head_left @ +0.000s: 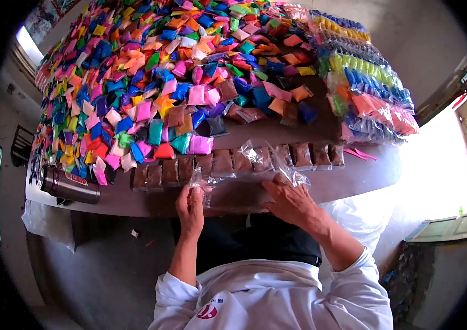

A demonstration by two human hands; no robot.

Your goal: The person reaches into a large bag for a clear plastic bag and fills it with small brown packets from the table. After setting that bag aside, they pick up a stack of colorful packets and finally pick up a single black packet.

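My left hand point(191, 206) is closed at the table's front edge, with thumb and fingers pinching crinkled clear plastic point(207, 193), which looks like a bag. To its right, my right hand point(294, 202) curls over a brown packet point(282, 179) with clear film standing out past the fingers; thumb and forefinger are apart, and part of the packet is hidden. Just beyond both hands runs a row of brown packets in clear film point(204, 164), lying side by side. Loose clear film rises from the middle of this row.
A large heap of small colourful packets point(134, 60) covers the back and left of the table point(354, 179). Bagged bundles sorted by colour point(368, 82) are stacked at the back right. A steel flask point(71, 186) lies at the left edge. Pink strips point(361, 154) lie at the right.
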